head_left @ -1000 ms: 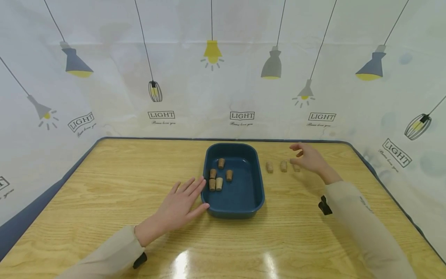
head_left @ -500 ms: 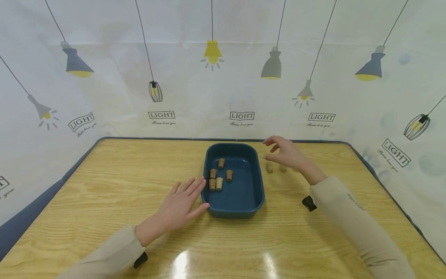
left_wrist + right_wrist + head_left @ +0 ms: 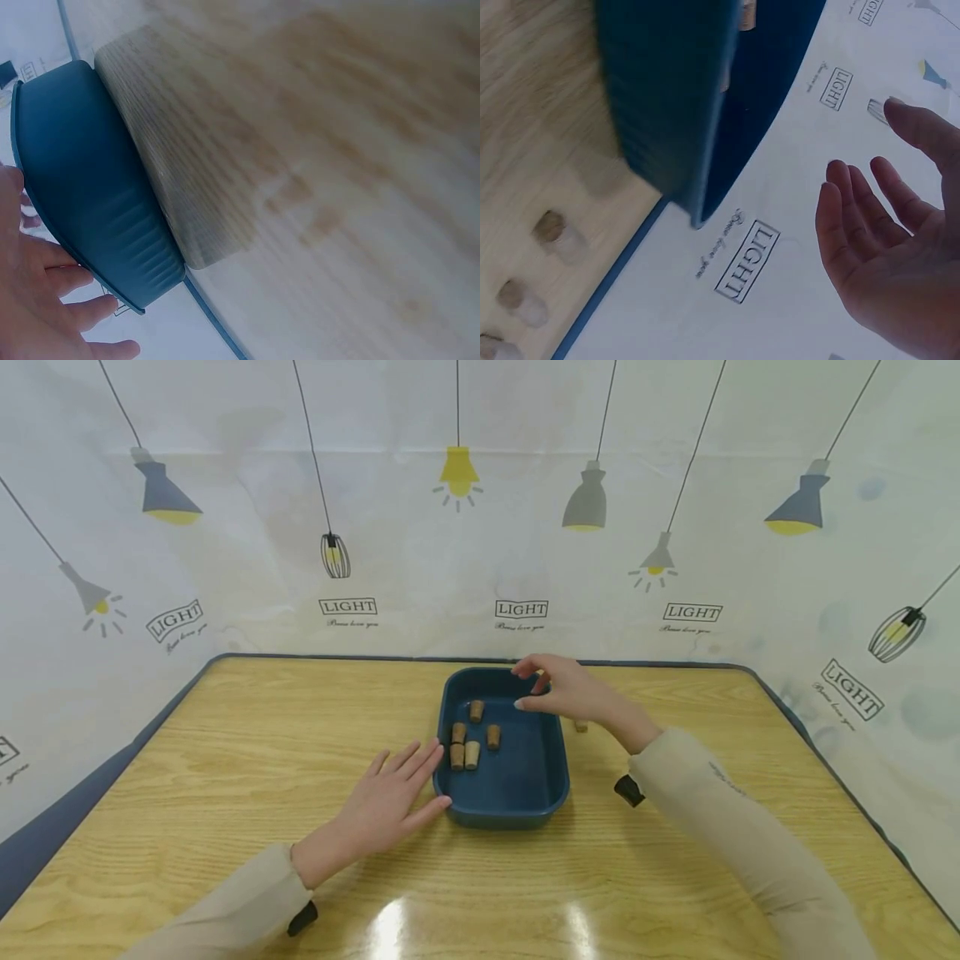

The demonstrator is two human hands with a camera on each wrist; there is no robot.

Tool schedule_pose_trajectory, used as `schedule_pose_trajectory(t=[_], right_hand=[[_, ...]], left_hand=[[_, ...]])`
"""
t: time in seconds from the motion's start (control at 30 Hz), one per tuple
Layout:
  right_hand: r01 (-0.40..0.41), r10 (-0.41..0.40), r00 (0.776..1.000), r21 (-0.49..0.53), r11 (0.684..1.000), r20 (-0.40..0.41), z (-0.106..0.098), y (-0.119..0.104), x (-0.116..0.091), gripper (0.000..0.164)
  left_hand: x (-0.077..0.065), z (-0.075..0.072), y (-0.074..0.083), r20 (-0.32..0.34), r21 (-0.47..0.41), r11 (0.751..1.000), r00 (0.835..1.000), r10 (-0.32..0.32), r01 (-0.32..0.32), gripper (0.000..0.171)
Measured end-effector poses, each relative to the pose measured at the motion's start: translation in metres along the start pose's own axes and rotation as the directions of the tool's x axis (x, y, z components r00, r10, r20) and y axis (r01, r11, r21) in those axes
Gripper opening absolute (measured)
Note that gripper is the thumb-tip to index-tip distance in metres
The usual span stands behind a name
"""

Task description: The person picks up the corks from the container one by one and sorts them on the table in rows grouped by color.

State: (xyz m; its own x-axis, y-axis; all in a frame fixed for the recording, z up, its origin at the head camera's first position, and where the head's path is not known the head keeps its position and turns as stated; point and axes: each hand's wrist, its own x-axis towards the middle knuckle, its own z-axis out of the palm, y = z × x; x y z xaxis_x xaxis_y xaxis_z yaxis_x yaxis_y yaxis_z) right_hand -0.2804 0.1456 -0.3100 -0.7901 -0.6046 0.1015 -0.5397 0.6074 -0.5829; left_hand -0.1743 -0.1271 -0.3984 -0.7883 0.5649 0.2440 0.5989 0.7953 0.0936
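Straight-fingered, my left hand (image 3: 381, 802) touches the left rim of a deep blue tray (image 3: 506, 819). In the left wrist view, its fingertips lie along the rim of the tray. Several tapered corks lie inside, toward the left, among them a pale cork (image 3: 472, 756) and a brown cork (image 3: 493, 737). Above the tray's far right corner hovers my right hand (image 3: 576, 695), fingers loosely bent, thumb apart from them. Its grasp is empty in the right wrist view. Three corks stand in a row on the table right of the tray, including one cork (image 3: 559, 236); the right hand mostly hides them in the head view.
The wooden table (image 3: 300, 718) has a dark blue edge strip (image 3: 337, 657) at the back. Behind it hangs a white backdrop (image 3: 420, 543) printed with lamps and the word LIGHT.
My right hand has moved left from above the corks on the table to above the tray. The left hand, the tray and the corks inside have stayed put.
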Motion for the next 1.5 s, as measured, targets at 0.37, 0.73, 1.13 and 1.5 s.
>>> schedule_pose_trajectory(t=[0.37, 0.73, 1.13, 1.5], right_hand=[[-0.021, 0.018, 0.991, 0.024, 0.999, 0.133, 0.008, -0.031, 0.032, 0.047], [-0.162, 0.126, 0.929, 0.074, 0.984, 0.348, 0.034, -0.029, 0.055, 0.046], [-0.342, 0.241, 0.859, 0.156, 0.927, 0.451, 0.054, -0.011, 0.063, 0.045], [-0.414, 0.307, 0.821, 0.131, 0.901, 0.482, 0.069, 0.001, 0.063, 0.04]], left_hand=[[0.0, -0.001, 0.001, 0.009, 0.017, 1.0, 1.0, 0.006, -0.006, 0.068], [0.0, 0.001, 0.001, -0.025, 0.003, 1.0, 1.0, 0.018, -0.018, 0.066], [-0.001, 0.0, 0.001, -0.028, -0.006, 1.0, 0.999, 0.018, -0.018, 0.065], [0.0, -0.001, 0.002, -0.021, -0.017, 1.0, 1.0, 0.007, -0.007, 0.065]])
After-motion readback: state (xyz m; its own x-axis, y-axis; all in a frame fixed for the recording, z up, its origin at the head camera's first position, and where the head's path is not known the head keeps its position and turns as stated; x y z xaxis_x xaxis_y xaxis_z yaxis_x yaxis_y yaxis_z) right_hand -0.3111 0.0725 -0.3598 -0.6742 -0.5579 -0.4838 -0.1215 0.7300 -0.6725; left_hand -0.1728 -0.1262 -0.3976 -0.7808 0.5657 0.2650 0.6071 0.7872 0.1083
